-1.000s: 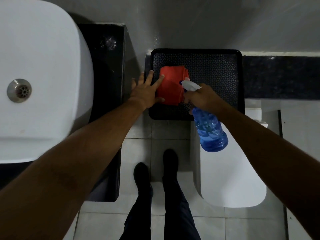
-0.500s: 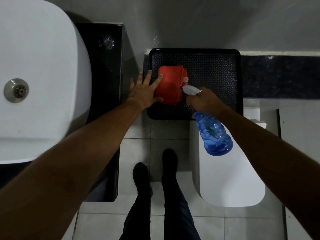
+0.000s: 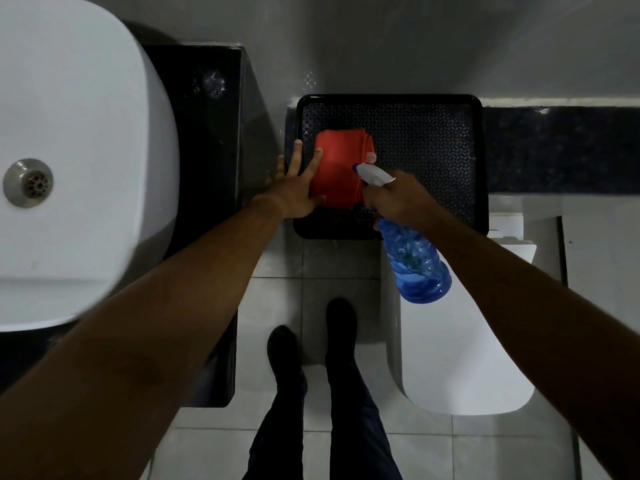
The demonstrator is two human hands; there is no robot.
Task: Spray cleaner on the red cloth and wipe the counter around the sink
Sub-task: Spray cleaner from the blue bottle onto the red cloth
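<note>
Beside the white sink — red cloth on a black tray, left hand fingers spread, right hand gripping the spray bottle.

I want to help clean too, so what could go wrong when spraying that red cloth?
1. The spray bottle nozzle sits right over the red cloth, beside the left hand. Its fingers rest on the cloth edge, so cleaner may wet the skin.
2. The cloth covers only part of the black tray, so a stray squirt could land on the tray and be wasted.
3. The right hand holds the bottle tilted; a loose grip could let it drop towards the floor.
</note>
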